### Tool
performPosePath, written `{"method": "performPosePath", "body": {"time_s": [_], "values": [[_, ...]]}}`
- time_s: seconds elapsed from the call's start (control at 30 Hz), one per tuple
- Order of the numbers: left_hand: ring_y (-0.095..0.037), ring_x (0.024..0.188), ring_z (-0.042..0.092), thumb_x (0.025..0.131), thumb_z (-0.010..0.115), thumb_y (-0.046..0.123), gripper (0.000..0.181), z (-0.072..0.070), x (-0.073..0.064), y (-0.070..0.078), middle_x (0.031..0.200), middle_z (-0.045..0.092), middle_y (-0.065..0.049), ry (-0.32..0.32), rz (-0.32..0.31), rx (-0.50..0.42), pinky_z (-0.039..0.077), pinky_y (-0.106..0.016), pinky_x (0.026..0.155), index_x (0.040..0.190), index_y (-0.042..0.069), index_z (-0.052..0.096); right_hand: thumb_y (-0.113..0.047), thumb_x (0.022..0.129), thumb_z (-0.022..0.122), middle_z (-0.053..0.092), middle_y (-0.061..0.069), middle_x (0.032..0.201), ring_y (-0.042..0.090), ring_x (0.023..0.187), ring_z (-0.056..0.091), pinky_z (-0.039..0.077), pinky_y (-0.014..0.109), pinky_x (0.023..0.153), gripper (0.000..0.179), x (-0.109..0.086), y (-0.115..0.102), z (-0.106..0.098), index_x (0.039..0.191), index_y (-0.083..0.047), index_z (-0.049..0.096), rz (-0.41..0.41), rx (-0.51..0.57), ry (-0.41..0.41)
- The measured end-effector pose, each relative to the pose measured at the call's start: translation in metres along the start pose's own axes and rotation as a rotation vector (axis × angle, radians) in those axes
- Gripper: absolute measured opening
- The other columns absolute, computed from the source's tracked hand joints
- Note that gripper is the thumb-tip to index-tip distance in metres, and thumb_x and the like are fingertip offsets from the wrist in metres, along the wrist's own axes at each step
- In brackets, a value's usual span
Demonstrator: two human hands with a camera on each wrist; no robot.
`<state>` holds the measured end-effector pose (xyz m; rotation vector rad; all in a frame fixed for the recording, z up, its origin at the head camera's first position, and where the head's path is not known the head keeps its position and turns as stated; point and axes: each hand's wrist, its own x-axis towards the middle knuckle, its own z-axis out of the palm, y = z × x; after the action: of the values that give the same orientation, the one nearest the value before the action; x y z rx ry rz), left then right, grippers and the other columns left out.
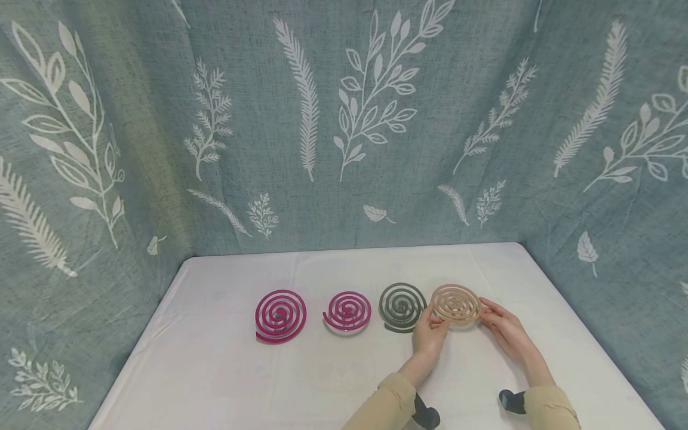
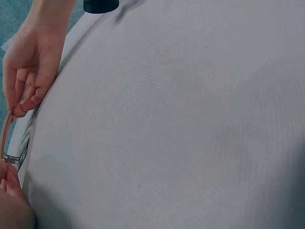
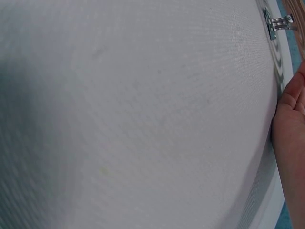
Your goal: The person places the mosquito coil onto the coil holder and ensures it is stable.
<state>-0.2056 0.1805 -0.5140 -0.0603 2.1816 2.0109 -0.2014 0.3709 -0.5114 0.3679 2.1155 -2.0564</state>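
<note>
A tan mosquito coil [image 1: 455,306] is held at its rim by both hands, near the right side of the table. My left hand [image 1: 430,334] grips its left front edge, while the fingers of my right hand [image 1: 504,328] pinch the right edge. Under the coil a small metal stand [image 3: 282,22] shows in the right wrist view. Just left of the left hand is a dark green coil [image 1: 402,307]. Farther left come a smaller magenta coil [image 1: 348,310] and a larger magenta coil [image 1: 280,316].
The coils stand in a row across a white-covered table [image 1: 226,382]. A blue-green curtain [image 1: 333,215] with white leaf prints hangs behind the table and along both sides. Dark wrist devices [image 1: 424,413] stick out by the beige sleeves [image 1: 384,403].
</note>
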Motion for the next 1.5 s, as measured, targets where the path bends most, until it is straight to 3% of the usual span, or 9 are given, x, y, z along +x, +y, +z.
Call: {"method": "performPosePath", "body": {"time_s": [0.67,1.5], "values": [[0.0,0.07,0.052,0.086,0.064,0.007,0.055,-0.0011,-0.0016,0.0008,0.082,0.056,0.005,-0.001,-0.006,-0.014,0.045,-0.01,0.06,0.138,0.009,0.046,-0.015,0.099,0.047,0.05,-0.014,0.103,-0.009,0.096,0.052,0.044,0.007,0.088,0.064,0.0028,0.0039,-0.0016,0.15,0.001,0.012,0.006,-0.03,0.011],[0.0,0.069,0.052,0.085,0.065,0.006,0.057,0.0002,-0.0025,0.0006,0.081,0.056,0.004,0.016,0.003,-0.024,0.045,-0.01,0.059,0.138,0.009,0.047,-0.012,0.099,0.046,0.051,-0.014,0.102,-0.011,0.094,0.052,0.044,0.007,0.087,0.063,0.0033,0.0054,-0.0014,0.15,0.002,0.011,0.001,-0.016,0.009]]}}
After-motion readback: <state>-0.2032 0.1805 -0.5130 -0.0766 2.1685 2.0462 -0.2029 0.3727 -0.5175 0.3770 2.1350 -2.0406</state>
